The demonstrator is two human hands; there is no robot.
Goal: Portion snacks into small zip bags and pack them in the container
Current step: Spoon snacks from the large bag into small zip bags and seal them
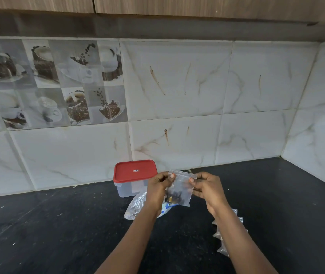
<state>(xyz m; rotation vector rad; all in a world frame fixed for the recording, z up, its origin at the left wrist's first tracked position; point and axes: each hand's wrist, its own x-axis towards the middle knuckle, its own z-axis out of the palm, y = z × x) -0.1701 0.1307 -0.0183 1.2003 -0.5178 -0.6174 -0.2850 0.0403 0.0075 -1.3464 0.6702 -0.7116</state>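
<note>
**Desk:** What have the hands got?

**Me:** From my feed, both are on one small zip bag (181, 186), held upright in the air above the black counter (58, 224). My left hand (157, 187) pinches the bag's top left corner, thumb in front and fingers curled behind. My right hand (207, 187) pinches the top right corner the same way. Neither hand is loose; each is clamped on the seal strip.

**Desk:** Anything inside it?

**Me:** Dark snack pieces (175, 194) sit in the bottom half. I cannot tell whether the seal is pressed closed.

**Desk:** And the container?

**Me:** The clear container (130, 188) stands on the counter by the tiled wall, just behind my left hand, with its red lid (135, 172) on. A crinkled snack packet (135, 205) lies on the counter under my left wrist. A row of more small zip bags (220, 235) lies on the counter, partly hidden by my right forearm.
</note>
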